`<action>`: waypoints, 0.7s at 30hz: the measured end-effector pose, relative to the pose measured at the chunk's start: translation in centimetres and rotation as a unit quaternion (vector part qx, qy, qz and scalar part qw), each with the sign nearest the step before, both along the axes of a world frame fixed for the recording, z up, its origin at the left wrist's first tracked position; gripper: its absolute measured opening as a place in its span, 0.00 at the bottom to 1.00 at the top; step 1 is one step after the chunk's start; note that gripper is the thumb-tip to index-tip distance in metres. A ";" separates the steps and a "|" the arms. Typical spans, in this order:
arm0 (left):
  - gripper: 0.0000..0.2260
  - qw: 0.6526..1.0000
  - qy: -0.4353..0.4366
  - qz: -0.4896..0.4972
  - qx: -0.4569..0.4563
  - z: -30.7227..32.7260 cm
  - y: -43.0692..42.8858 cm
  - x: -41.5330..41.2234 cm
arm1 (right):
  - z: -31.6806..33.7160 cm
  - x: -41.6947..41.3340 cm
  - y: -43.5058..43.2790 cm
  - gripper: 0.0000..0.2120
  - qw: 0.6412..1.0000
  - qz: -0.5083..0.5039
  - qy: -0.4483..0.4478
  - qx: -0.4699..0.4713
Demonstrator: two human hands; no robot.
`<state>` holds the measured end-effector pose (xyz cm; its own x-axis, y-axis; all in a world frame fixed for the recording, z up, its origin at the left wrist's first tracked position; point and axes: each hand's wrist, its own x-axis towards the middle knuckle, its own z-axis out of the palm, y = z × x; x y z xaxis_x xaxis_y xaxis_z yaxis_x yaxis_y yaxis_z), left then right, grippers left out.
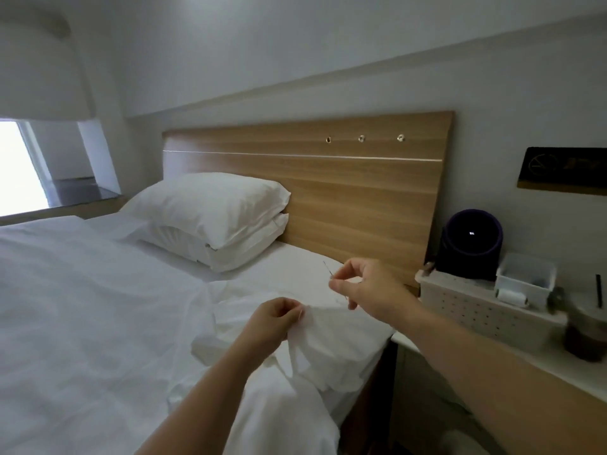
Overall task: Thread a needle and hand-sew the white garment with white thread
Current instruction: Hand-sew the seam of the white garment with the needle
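garment (pixel 328 343): bunched just in front of pillow (pixel 210 205)
left hand (pixel 276 318): grip pinching garment edge
right hand (pixel 364 284): grip pinching needle (pixel 327 269), raised right of pillow
tip: draw stitch through slowly, hold garment taut

Matt white cloth garment (pixel 323 343), thin metal needle (pixel 327 269), smooth wood-grain headboard (pixel 328 192).

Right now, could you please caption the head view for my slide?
The right hand pinches a thin metal needle above the white fabric garment held by the left hand.
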<state>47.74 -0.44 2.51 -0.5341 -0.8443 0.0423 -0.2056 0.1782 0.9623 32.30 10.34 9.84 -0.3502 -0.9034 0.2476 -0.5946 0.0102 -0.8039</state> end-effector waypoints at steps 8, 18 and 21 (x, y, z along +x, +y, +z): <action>0.04 0.998 0.036 -0.030 0.049 -0.7 0.1 1.1 | -5.5 -0.6 -3.2 0.05 0.995 0.055 -0.044 0.073; 0.05 0.978 0.103 -0.017 0.179 -1.3 1.0 1.1 | -5.0 -1.6 -1.8 0.05 0.999 0.011 0.003 0.043; 0.05 0.973 0.117 -0.031 0.195 -1.2 1.2 1.2 | -3.7 -0.9 -1.0 0.04 1.000 0.006 0.015 -0.005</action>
